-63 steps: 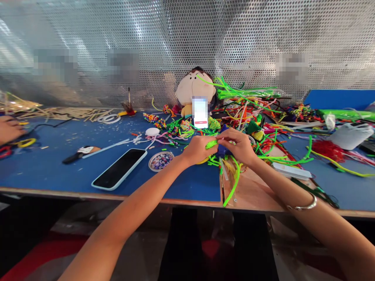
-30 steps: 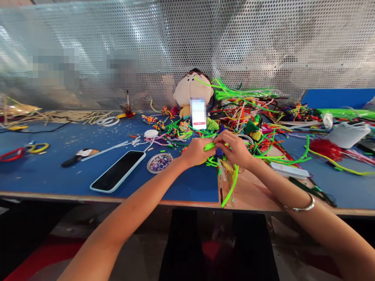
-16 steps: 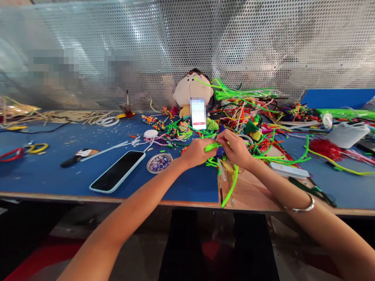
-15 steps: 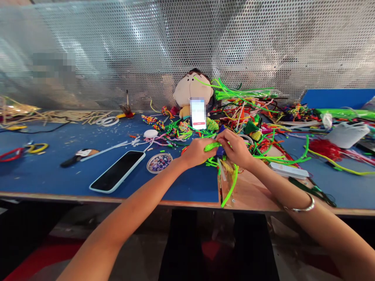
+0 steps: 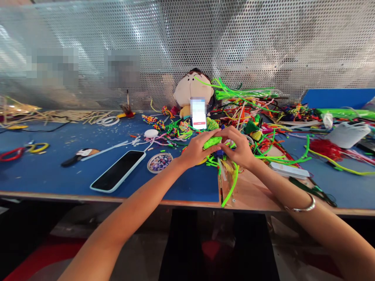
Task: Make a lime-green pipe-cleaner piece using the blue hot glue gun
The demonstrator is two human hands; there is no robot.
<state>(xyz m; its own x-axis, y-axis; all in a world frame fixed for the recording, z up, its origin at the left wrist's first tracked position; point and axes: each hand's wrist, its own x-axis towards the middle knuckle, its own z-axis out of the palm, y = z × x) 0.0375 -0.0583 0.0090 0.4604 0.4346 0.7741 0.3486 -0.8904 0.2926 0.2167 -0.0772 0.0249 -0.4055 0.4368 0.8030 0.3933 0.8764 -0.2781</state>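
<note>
A bright green woven piece (image 5: 212, 143) is held between my two hands above the middle of the table. My left hand (image 5: 195, 150) wraps round its left side, thumb below and fingers above. My right hand (image 5: 239, 147) pinches its right end with the thumb and fingertips, the fingers arched. Just behind the hands stands a lit phone (image 5: 199, 114), propped against a plush doll (image 5: 193, 90). Green cord ends and a dark blue thing lie beneath the fingers, partly hidden.
A dark-screened phone (image 5: 118, 171), a round bead dish (image 5: 159, 162), a brush (image 5: 78, 156) and red-handled scissors (image 5: 12, 154) lie left. Tangled coloured cords (image 5: 275, 146) and a white case (image 5: 288, 170) are at right. A perforated metal panel (image 5: 164, 43) stands behind.
My left hand's fingers now reach over the top of the green piece. My right hand has turned, its fingers arched and its thumb at the piece's right end.
</note>
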